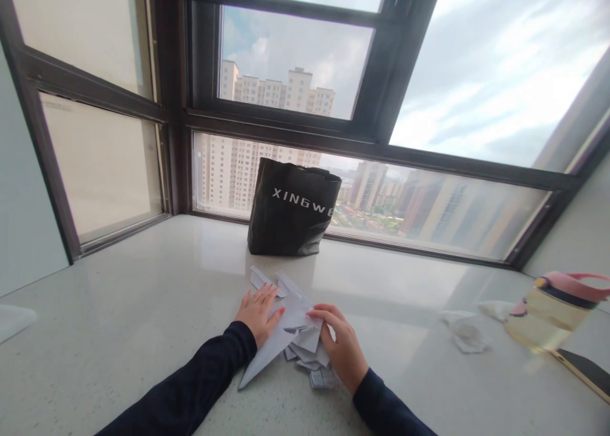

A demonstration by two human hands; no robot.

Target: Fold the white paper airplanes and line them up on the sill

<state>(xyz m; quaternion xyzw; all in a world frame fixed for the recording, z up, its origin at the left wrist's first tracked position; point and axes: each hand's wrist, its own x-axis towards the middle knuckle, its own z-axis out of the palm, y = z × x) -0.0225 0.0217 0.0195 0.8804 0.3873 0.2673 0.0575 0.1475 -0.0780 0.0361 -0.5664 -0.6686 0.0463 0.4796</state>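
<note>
On the pale countertop lies a white folded paper (294,309) with pointed ends, one long tip reaching toward me. My left hand (258,313) rests flat on its left side, fingers stretched out and apart. At the right edge of the same paper, my right hand (344,350) has its thumb and fingers bent together on it; the thumb tip is partly hidden. Several smaller folded paper pieces (312,356) lie in a loose heap under and beside the paper, near my right palm.
A black bag (293,217) with white lettering stands beyond the paper, close to the window. To the right are crumpled tissues (464,331), a yellowish bottle (548,315) with a pink lid, and a dark phone-like object (584,369). A white object (14,321) lies at far left.
</note>
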